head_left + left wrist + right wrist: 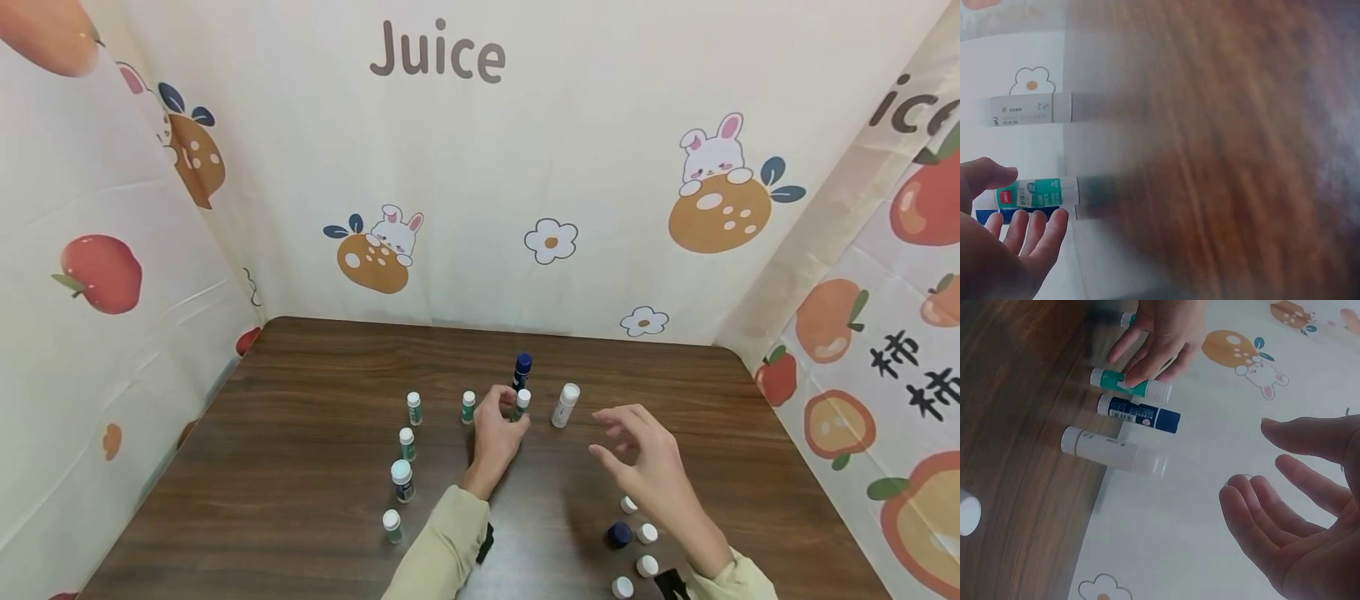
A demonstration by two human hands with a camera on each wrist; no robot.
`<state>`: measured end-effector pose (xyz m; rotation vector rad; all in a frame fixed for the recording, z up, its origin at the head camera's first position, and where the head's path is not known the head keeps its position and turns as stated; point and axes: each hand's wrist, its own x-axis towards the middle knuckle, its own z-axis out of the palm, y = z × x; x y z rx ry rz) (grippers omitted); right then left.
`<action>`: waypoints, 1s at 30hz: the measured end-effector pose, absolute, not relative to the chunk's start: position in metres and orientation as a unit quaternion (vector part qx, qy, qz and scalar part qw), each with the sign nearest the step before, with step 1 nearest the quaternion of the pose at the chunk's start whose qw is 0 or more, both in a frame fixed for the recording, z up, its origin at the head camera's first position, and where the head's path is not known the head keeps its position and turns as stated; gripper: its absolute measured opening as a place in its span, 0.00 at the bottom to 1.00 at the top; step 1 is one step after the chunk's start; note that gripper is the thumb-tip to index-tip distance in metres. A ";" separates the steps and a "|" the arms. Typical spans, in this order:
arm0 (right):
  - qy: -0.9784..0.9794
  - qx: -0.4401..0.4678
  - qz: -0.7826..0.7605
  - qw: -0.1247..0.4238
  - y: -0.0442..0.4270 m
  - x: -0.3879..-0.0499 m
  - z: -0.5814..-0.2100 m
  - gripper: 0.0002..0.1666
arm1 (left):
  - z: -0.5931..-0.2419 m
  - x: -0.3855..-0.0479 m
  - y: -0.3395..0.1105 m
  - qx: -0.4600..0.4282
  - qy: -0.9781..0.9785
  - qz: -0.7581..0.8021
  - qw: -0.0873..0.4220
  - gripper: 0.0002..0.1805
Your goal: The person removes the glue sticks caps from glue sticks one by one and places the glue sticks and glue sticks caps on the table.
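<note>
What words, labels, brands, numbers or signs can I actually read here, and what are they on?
"Juice": back cloth.
"ice", last letter cut by the picture's edge: right cloth.
"柿", twice: right cloth, lower down.
Too small or blurred: print on the green-labelled stick, white stick, dark blue stick and left-side containers.

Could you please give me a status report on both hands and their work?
Left hand around upright green glue stick. Right hand raised, holding nothing. Dark-blue stick close behind, white stick to the right.
</note>
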<state>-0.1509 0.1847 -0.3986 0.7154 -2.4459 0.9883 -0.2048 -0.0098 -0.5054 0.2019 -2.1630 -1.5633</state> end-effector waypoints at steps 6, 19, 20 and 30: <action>-0.876 0.263 0.358 0.188 0.174 -0.157 -0.397 0.26 | -0.508 -0.209 -0.008 0.083 -0.790 -0.569 0.212 0.17; -0.866 0.275 0.380 0.173 0.158 -0.168 -0.395 0.26 | -0.491 -0.194 -0.015 0.044 -0.792 -0.575 0.200 0.14; -0.867 0.275 0.379 0.171 0.157 -0.168 -0.394 0.26 | -0.490 -0.192 -0.016 0.040 -0.794 -0.571 0.203 0.14; -0.864 0.277 0.390 0.157 0.152 -0.169 -0.392 0.25 | -0.473 -0.172 -0.018 -0.010 -0.795 -0.559 0.237 0.15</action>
